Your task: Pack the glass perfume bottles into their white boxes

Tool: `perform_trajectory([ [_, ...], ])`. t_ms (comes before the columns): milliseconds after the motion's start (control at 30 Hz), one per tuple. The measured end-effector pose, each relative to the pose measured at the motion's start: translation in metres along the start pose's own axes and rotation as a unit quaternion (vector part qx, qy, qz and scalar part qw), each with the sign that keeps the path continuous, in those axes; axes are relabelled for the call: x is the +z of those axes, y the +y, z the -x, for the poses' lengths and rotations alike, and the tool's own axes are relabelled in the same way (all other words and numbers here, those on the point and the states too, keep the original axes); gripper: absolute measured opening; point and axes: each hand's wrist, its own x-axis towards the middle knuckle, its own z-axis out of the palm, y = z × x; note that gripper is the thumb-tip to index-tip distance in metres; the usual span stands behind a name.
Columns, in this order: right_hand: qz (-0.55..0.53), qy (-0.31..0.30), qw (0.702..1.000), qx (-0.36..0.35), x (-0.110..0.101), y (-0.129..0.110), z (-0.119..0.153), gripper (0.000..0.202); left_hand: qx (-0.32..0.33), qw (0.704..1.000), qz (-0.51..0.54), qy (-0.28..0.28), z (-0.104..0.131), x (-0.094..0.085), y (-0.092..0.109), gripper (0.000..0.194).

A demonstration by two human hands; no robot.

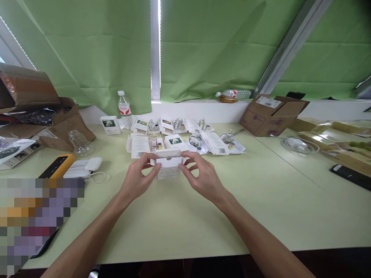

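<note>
Two hands hold a small white box (pixel 168 172) by the table's (pixel 139 226) near side, left of its middle.
The left (pixel 142 173) and right (pixel 199 173) fingers pinch its top corners; small boxes (pixel 174 141) lie behind.

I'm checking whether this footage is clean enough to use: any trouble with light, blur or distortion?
Head view: glare burns out the gap between blinds, and a slanting shadow crosses the green blind beside it; flat boxes at far right look smeared; a pixelated patch masks the lower left; fine print on the held white box is unreadable.
</note>
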Motion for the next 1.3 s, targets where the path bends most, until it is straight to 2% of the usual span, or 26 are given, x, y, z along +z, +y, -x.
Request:
perform_trajectory([
  [400, -0.004, -0.004, 1.0, -0.019, -0.0013, 0.0, -0.0007, 0.019, -0.002, 1.0, -0.003, 0.001, 0.0014, 0.002, -0.0025, 0.016],
  [833, 0.005, 0.001, 1.0, -0.03, -0.0005, 0.0014, -0.0003, 0.019, 0.023, 0.999, -0.039, 0.005, 0.0019, 0.0014, -0.0006, 0.017],
  [1300, 0.006, 0.004, 0.999, -0.037, -0.0012, 0.0006, -0.0005, 0.018, 0.018, 1.0, -0.022, -0.006, 0.0018, 0.0005, -0.0005, 0.017],
])
